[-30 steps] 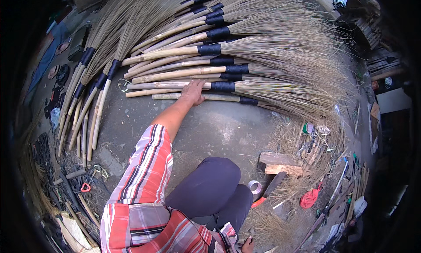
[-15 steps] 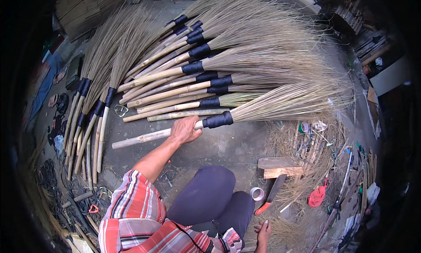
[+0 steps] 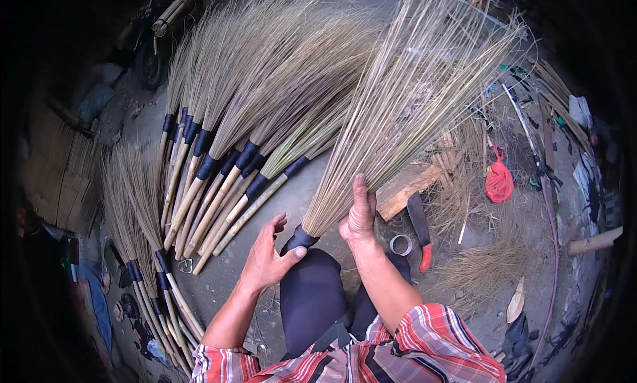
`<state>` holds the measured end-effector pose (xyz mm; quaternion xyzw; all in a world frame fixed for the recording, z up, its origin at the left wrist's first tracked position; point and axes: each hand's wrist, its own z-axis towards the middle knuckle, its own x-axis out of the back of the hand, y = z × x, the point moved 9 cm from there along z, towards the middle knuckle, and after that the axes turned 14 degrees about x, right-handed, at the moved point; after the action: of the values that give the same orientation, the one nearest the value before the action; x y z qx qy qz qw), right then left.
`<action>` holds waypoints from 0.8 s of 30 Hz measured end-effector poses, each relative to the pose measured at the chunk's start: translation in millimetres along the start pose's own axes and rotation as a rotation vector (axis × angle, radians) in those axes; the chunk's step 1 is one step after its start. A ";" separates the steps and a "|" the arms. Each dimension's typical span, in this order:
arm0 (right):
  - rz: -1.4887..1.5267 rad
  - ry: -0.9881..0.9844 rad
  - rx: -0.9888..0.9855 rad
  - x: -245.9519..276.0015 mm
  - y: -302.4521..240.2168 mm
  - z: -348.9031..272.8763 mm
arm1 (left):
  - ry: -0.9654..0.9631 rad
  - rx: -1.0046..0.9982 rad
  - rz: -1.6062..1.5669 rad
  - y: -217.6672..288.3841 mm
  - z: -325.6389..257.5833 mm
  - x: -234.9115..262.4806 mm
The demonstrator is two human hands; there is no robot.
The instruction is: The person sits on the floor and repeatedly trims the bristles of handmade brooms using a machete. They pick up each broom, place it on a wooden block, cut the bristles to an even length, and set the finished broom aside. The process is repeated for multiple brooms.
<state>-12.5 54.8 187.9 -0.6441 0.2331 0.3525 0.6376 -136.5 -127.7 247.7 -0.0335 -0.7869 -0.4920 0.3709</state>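
Observation:
A grass broom (image 3: 371, 144) stands tilted in front of me, its bristles fanning up and to the right. Its black binding (image 3: 298, 240) sits just above my knee; the handle is hidden from sight. My left hand (image 3: 265, 257) is at the left of the binding, fingers spread and the thumb reaching across close to it. Against the lower right side of the bristles lies my right hand (image 3: 359, 216), its visible fingers stretched upward along them. Many similar brooms (image 3: 265, 98) lie in a row to the left, bristles pointing away.
Right of my knees lie a knife with an orange handle (image 3: 418, 227), a round tape roll (image 3: 401, 245) and a wooden block (image 3: 411, 192). Farther right are a red bag (image 3: 499, 180) and loose straw (image 3: 484, 270). More brooms (image 3: 149, 277) lie at the far left.
The broom has come off the row toward me and swung upright; my left hand has left its handle and is beside the binding. My right hand has risen to the bristles. The view has turned.

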 end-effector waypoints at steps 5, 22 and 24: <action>0.004 -0.198 -0.088 -17.1 15.8 -30.1 | -0.204 -0.222 -0.151 140.1 96.3 -33.0; -0.065 0.270 -0.162 160.9 -75.5 124.2 | -0.535 0.011 0.861 96.3 108.1 -173.4; -0.014 0.169 -0.252 157.0 -41.2 99.9 | -0.386 -0.042 0.826 102.2 120.3 -188.3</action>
<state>103.7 179.9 103.1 -0.7480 0.2353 0.3193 0.5321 -24.0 79.7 179.2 -0.4434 -0.7521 -0.3035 0.3817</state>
